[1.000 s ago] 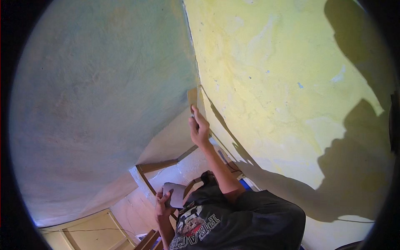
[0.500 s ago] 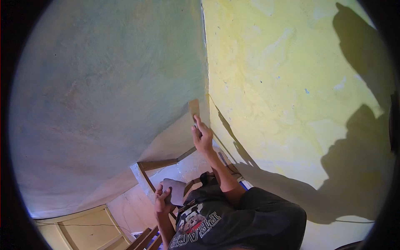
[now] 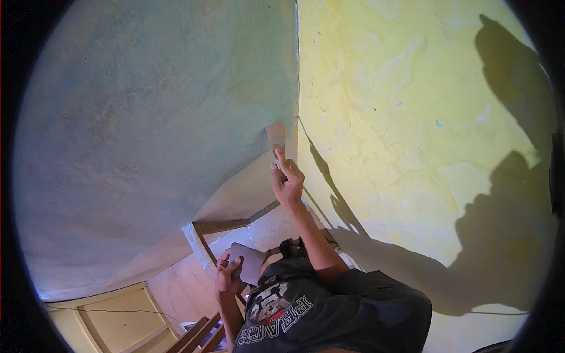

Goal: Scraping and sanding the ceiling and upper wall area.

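Gripping a scraper just above centre in the head view, the right hand would do best with even, low-angled pressure on the blue-green wall, though contact is hard to judge; the left hand, lower centre, clasps a flat grey piece.

Cream door, brown slats

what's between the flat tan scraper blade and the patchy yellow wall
In the head view, only a narrow bare strip of blue-green painted surface separates the blade from the wall.
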`<state>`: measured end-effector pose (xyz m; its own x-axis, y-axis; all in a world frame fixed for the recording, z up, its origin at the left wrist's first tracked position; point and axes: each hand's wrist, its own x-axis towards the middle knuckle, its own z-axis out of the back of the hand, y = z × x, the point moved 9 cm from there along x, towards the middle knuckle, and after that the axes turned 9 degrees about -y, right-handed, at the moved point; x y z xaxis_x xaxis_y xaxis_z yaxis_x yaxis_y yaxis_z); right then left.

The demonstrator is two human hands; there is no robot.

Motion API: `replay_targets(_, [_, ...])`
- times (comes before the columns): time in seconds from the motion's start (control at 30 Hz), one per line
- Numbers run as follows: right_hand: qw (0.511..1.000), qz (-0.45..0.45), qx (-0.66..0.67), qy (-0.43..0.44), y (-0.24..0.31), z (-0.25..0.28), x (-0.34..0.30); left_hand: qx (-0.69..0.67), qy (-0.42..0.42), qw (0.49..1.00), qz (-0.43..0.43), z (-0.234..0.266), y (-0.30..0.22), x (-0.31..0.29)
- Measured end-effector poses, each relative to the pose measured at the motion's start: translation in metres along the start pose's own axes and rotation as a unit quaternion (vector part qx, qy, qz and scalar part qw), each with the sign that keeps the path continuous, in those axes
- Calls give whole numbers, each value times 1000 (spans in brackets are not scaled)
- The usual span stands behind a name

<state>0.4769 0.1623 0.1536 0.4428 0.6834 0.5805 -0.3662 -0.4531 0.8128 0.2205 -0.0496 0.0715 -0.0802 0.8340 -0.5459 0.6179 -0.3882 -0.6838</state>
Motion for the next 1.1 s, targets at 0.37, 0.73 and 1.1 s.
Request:
replay_targets(0.37, [1000,-16,-2,-19,1,4,9,22,-58,998,-13,13,-1,0])
replay_targets(0.73, [999,-6,-40,-14,3,4,4,14,-36,999,-19,1,-8,-9])
replay_targets(1.1, [999,-18,-45,-5,-3,1,0,33,-7,999,-38,14,-12,0])
